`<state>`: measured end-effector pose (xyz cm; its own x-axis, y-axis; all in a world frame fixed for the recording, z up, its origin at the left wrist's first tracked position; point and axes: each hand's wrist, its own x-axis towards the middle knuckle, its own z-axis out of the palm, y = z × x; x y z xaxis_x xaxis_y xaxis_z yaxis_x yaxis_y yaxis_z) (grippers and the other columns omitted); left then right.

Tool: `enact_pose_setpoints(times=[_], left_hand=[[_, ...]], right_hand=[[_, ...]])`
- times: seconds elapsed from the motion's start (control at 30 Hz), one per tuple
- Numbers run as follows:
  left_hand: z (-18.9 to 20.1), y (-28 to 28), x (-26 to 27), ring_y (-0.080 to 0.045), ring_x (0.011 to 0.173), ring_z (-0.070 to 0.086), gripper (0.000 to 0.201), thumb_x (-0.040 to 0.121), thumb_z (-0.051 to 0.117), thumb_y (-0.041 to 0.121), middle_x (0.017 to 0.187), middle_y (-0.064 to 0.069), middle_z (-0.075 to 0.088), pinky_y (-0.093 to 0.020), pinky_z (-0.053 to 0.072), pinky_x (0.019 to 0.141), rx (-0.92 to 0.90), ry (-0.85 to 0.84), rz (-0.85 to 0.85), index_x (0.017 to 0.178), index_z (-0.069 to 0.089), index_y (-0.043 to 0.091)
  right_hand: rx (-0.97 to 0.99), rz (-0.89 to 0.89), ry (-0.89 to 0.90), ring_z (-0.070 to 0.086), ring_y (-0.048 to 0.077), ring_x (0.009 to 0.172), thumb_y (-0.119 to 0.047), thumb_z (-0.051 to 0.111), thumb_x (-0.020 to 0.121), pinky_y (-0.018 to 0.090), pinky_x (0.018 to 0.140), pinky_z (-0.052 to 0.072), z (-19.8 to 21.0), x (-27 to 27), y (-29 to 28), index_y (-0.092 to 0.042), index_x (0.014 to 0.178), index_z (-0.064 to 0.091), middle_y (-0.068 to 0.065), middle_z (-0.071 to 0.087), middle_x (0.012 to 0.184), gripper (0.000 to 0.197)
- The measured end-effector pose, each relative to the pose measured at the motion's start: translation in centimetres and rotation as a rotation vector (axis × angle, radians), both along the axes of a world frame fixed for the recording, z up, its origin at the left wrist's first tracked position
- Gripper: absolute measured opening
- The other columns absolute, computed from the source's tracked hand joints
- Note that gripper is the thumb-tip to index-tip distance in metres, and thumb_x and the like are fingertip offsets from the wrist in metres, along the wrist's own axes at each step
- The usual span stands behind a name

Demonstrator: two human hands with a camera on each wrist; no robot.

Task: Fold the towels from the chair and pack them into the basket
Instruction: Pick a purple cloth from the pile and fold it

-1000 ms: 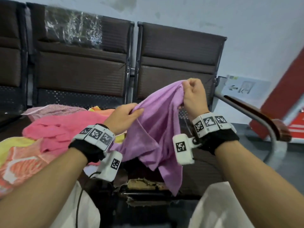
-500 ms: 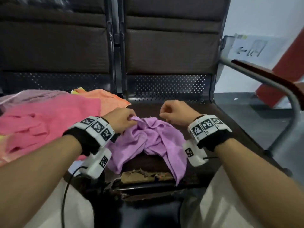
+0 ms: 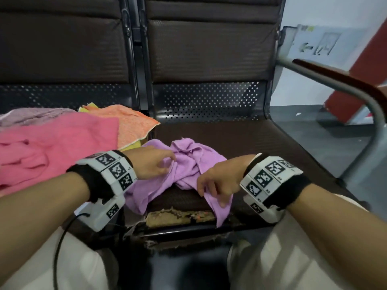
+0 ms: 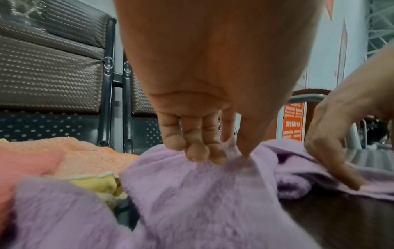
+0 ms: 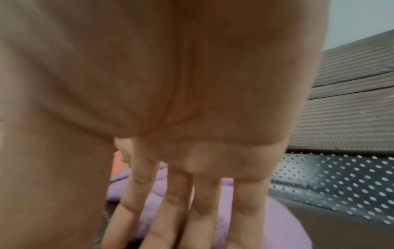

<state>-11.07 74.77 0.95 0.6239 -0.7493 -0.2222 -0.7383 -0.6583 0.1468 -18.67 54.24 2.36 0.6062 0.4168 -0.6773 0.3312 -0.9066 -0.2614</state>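
Observation:
A crumpled purple towel (image 3: 188,162) lies on the dark chair seat (image 3: 261,147), one flap hanging over the front edge. My left hand (image 3: 155,164) is at its left side. In the left wrist view the thumb and curled fingers (image 4: 204,151) pinch a ridge of the purple towel (image 4: 192,193). My right hand (image 3: 213,185) is over the near flap, fingers straight and spread, touching the cloth. The right wrist view shows those straight fingers (image 5: 181,210) above the purple towel (image 5: 277,227). No basket is in view.
A pile of towels fills the seat to the left: a pink one (image 3: 52,147), an orange one (image 3: 129,122) over a yellow one (image 3: 134,144), and a mauve one (image 3: 31,116). A metal armrest (image 3: 345,84) curves at the right. The seat's front edge (image 3: 180,216) is torn.
The purple towel, held up in the air by both hands, has come down onto the seat. My right hand has let go of its corner and dropped to the near flap.

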Motion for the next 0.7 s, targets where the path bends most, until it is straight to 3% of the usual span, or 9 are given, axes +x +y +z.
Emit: enact_pose_setpoints(times=[0.13,0.17,0.23,0.3,0.43,0.53,0.6,0.63,0.7], left_hand=[[-0.2,-0.5,-0.2,-0.009,0.077,0.045,0.033,0.093,0.051,0.039,0.087,0.01,0.053,-0.021,0.033,0.069,0.037,0.014,-0.013,0.122,0.054,0.023],[-0.2,-0.6,-0.1,-0.006,0.075,0.046,0.033,0.092,0.052,0.042,0.091,0.009,0.057,-0.019,0.033,0.069,0.018,0.009,0.0,0.118,0.056,0.023],[-0.2,-0.8,-0.1,0.002,0.067,0.043,0.032,0.088,0.056,0.046,0.081,0.014,0.056,-0.013,0.029,0.062,-0.029,-0.012,0.023,0.109,0.06,0.021],[-0.1,-0.7,-0.1,0.0,0.069,0.047,0.028,0.086,0.061,0.042,0.073,0.018,0.051,-0.013,0.029,0.06,-0.052,-0.043,0.037,0.102,0.063,0.018],[0.2,0.3,-0.6,-0.014,0.085,0.061,0.018,0.086,0.06,0.027,0.096,0.003,0.068,-0.024,0.044,0.072,-0.09,-0.044,0.095,0.102,0.065,0.02],[1.2,1.2,-0.8,-0.012,0.078,0.063,0.018,0.086,0.055,0.015,0.091,0.0,0.07,-0.027,0.051,0.072,-0.171,-0.024,0.173,0.101,0.065,0.019],[2.0,1.7,-0.8,-0.009,0.068,0.066,0.018,0.086,0.054,0.009,0.087,0.0,0.07,-0.027,0.054,0.065,-0.304,0.025,0.25,0.097,0.066,0.017],[2.4,1.9,-0.8,-0.007,0.061,0.066,0.017,0.087,0.053,0.007,0.085,0.001,0.069,-0.024,0.055,0.059,-0.399,0.072,0.295,0.093,0.066,0.017],[3.1,2.2,-0.9,-0.009,0.057,0.067,0.019,0.087,0.053,0.003,0.083,0.0,0.068,-0.025,0.057,0.056,-0.591,0.15,0.367,0.085,0.064,0.017]], right_hand=[[-0.072,0.014,0.017,0.049,0.017,0.086,-0.005,0.077,0.072,0.022,0.068,0.038,-0.7,-0.9,0.3,-0.011,0.119,0.05,0.004,0.053,0.099,0.054],[-0.07,0.019,-0.015,0.049,0.017,0.086,-0.006,0.078,0.071,0.023,0.07,0.038,-0.9,-1.1,0.3,-0.011,0.115,0.052,0.005,0.053,0.099,0.051],[-0.053,0.03,-0.07,0.049,0.016,0.085,-0.007,0.079,0.07,0.023,0.069,0.037,-1.1,-1.5,0.2,-0.011,0.104,0.056,0.005,0.055,0.095,0.041],[-0.052,0.04,-0.107,0.048,0.016,0.082,-0.009,0.078,0.072,0.022,0.067,0.035,-1.3,-1.9,-0.1,-0.009,0.096,0.062,0.005,0.057,0.09,0.029],[-0.035,0.028,-0.227,0.05,0.018,0.081,-0.021,0.076,0.076,0.026,0.071,0.042,-0.8,-2.7,-0.7,-0.01,0.091,0.065,0.008,0.063,0.094,0.021],[0.091,0.082,-0.367,0.053,0.023,0.086,-0.019,0.071,0.077,0.033,0.079,0.045,0.7,-2.8,-0.1,-0.012,0.077,0.06,0.011,0.062,0.095,0.013],[0.227,0.154,-0.519,0.053,0.023,0.091,-0.013,0.068,0.077,0.035,0.087,0.041,2.2,-2.4,0.5,-0.015,0.064,0.05,0.012,0.062,0.093,0.022],[0.299,0.15,-0.593,0.054,0.022,0.09,-0.013,0.067,0.078,0.034,0.087,0.04,3.0,-2.1,0.9,-0.015,0.062,0.048,0.01,0.063,0.091,0.025],[0.462,0.038,-0.699,0.055,0.015,0.076,-0.018,0.066,0.084,0.033,0.074,0.043,4.5,-1.3,1.1,-0.015,0.062,0.051,0.001,0.06,0.078,0.026]])
